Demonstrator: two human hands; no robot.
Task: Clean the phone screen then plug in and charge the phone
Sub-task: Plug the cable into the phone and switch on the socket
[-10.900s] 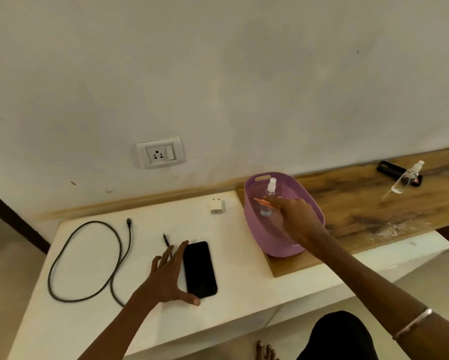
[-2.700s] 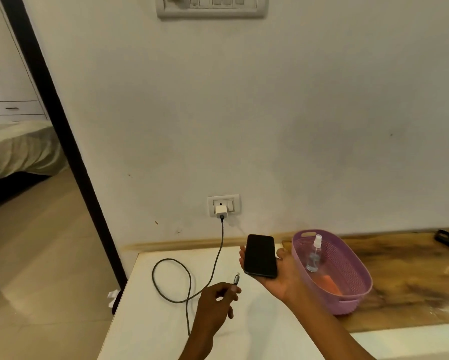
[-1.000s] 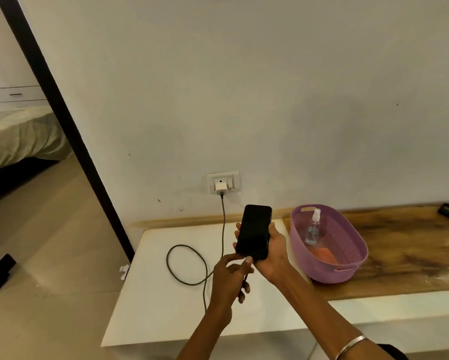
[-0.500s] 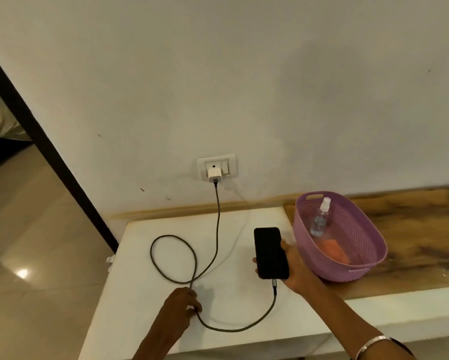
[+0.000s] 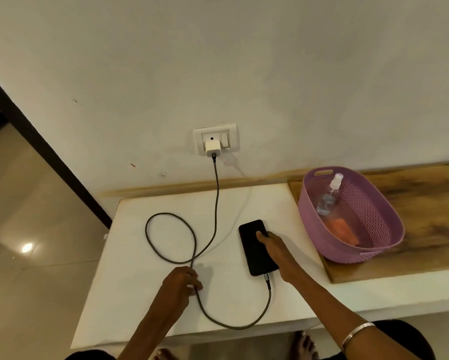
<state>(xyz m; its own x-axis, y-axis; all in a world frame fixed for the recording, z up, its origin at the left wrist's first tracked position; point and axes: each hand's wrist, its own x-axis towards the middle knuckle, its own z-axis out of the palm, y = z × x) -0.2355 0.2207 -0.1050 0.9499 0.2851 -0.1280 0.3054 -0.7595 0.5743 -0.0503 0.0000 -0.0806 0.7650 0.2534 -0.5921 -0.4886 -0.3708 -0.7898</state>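
The black phone (image 5: 252,252) lies face up on the white table (image 5: 140,294), screen dark. My right hand (image 5: 278,250) grips its right edge, thumb resting on the glass. A dark cable (image 5: 215,203) runs from the white charger (image 5: 213,148) in the wall socket (image 5: 215,137), loops across the table and ends plugged into the phone's near end. My left hand (image 5: 181,283) is closed on the cable where it leaves the loop, left of the phone.
A purple basket (image 5: 374,222) stands on the wooden board (image 5: 426,203) at the right, holding a clear spray bottle (image 5: 328,196) and an orange cloth (image 5: 341,229). The table's left edge drops to a tiled floor. My bare feet show below the front edge.
The phone has come down flat onto the table with my right hand still on it. My left hand stays on the cable beside the loop.
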